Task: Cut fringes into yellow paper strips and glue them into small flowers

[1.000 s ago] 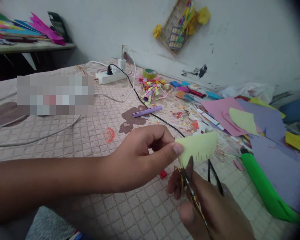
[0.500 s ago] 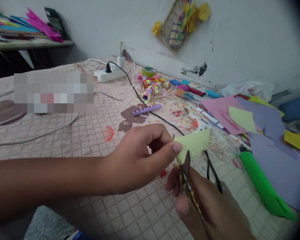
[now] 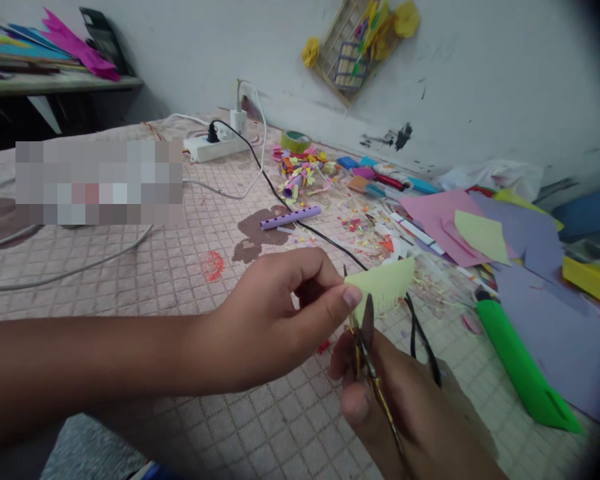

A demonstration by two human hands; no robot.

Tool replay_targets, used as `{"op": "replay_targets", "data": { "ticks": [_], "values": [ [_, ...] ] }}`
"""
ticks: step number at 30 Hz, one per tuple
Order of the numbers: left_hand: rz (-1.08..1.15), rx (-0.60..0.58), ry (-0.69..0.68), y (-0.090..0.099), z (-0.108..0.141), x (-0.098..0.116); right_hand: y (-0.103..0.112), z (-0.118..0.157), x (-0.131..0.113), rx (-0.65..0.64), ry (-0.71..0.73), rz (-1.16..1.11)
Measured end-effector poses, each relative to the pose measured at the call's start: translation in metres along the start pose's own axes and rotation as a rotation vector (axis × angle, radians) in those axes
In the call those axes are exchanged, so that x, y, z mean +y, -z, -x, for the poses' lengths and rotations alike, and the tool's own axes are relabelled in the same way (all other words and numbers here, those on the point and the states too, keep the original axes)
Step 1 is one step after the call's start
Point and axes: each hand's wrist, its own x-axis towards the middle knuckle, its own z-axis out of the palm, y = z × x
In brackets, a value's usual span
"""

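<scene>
Between the thumb and fingers of my left hand (image 3: 285,320) is pinched a small strip of pale yellow-green paper (image 3: 387,283). Its lower edge carries a row of short, fringe-like cuts. My right hand (image 3: 405,407) is wrapped around a pair of scissors (image 3: 368,327) with gold-coloured handles. The blades point up and lie at the paper's lower left, close under my left thumb; one blade passes in front of the strip. My right hand's finger loops are partly hidden.
A purple paper tube (image 3: 291,218) lies beyond my hands, near paper scraps (image 3: 303,170) and a tape roll (image 3: 295,141). A black cord (image 3: 325,237) runs from a power strip (image 3: 215,148). Rightward are a green cutter-like tool (image 3: 523,367), purple sheets (image 3: 555,340) and pink paper (image 3: 443,223).
The scissor blades have shifted slightly left along the paper, and my right hand with them. The whole view has moved a little. Both hands keep their holds.
</scene>
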Motion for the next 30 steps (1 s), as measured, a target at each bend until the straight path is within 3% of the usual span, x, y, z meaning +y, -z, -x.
{"op": "replay_targets", "data": {
  "ticks": [30],
  "values": [
    [0.008, 0.003, 0.004, 0.0003, 0.0015, -0.0022, 0.0016, -0.0035, 0.0018, -0.053, -0.044, 0.004]
  ]
}}
